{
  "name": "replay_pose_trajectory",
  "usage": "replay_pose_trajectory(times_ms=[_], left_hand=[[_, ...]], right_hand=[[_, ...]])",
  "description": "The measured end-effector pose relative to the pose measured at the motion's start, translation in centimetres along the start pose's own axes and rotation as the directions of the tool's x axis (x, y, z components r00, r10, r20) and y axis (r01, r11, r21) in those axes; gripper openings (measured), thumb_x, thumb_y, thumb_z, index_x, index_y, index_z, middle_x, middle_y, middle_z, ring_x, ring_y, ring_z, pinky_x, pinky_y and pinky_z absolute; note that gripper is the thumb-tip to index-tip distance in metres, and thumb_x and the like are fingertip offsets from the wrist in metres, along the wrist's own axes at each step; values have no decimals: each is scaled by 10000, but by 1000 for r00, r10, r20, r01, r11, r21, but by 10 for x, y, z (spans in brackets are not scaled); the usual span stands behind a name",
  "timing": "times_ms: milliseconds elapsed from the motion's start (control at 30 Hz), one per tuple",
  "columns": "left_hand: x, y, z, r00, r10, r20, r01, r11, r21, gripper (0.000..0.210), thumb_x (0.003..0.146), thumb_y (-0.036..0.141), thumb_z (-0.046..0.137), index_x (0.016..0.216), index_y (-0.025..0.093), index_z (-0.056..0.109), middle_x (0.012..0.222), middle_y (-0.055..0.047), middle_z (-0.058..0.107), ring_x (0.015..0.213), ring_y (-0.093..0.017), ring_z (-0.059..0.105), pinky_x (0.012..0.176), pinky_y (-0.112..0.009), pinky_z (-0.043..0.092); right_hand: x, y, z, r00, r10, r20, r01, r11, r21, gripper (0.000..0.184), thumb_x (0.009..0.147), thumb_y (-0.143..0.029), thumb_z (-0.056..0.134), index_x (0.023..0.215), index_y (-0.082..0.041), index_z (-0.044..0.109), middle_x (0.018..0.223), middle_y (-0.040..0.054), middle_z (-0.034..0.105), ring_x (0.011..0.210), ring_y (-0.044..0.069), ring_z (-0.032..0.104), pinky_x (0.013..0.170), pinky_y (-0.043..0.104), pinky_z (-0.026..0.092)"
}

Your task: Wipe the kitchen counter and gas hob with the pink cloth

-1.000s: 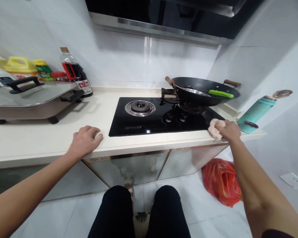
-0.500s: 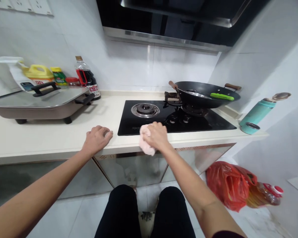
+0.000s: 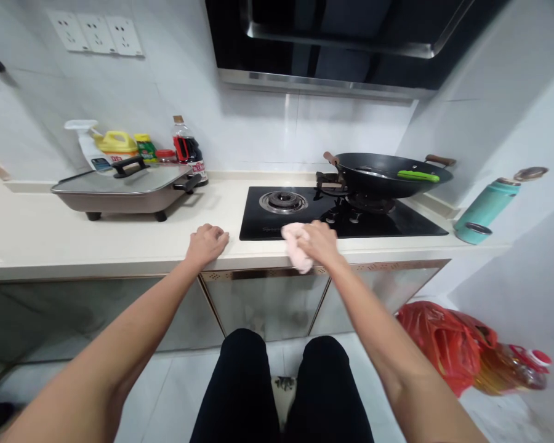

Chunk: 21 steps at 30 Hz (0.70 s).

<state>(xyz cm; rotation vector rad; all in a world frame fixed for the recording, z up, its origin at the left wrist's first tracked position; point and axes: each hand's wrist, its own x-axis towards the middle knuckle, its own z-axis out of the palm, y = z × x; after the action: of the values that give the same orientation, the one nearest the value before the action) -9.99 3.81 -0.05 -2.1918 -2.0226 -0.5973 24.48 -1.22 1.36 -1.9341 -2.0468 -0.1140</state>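
Observation:
My right hand [image 3: 321,241] grips a pale pink cloth [image 3: 299,253] at the front edge of the black glass cooktop [image 3: 277,231]. Part of the cloth droops over the counter's front edge. On the cream countertop [image 3: 120,240], left of the cooktop, rests my left hand [image 3: 207,244], its thumb apart from the loosely bent fingers and nothing seen in it. Behind my right hand are the bare left burner [image 3: 283,202] and two control knobs [image 3: 332,216]. A black wok [image 3: 373,169] with wooden handles sits over the right burner, with a bright green-handled utensil [image 3: 418,176] in it.
An electric pan [image 3: 120,200] with a glass lid stands at left, before a spray bottle [image 3: 88,144], a yellow jug [image 3: 117,144] and a dark sauce bottle [image 3: 188,151]. At right are a teal flask [image 3: 487,203], a red bag [image 3: 443,344] and an oil bottle [image 3: 512,369]. Overhead hangs the range hood [image 3: 351,49].
The view has turned left, so the counter and its things appear further right. My right hand still holds the cloth at the cooktop's front edge; my left hand stays on the counter.

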Motion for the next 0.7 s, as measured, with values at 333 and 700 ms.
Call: replay_pose_trajectory(times_ms=[333, 700], left_hand=[[-6, 5, 0, 997, -27, -68, 20, 995, -97, 440, 1026, 447, 425, 1160, 201, 765, 1276, -165, 681, 1271, -340, 573, 1079, -483, 438], [-6, -2, 2, 994, -42, -98, 13, 961, -278, 476, 1099, 411, 299, 1154, 218, 730, 1226, -125, 694, 1209, -277, 591, 1051, -424, 444]], right_hand=[[-43, 161, -38, 883, 445, -146, -465, 873, -150, 423, 936, -518, 494, 1198, -280, 725, 1233, 238, 634, 1228, 429, 595, 913, 679, 479], [-17, -16, 1, 994, -23, -103, -7, 961, -275, 331, 952, -386, 545, 1079, -146, 733, 1116, 222, 671, 1075, 382, 603, 876, 544, 441]])
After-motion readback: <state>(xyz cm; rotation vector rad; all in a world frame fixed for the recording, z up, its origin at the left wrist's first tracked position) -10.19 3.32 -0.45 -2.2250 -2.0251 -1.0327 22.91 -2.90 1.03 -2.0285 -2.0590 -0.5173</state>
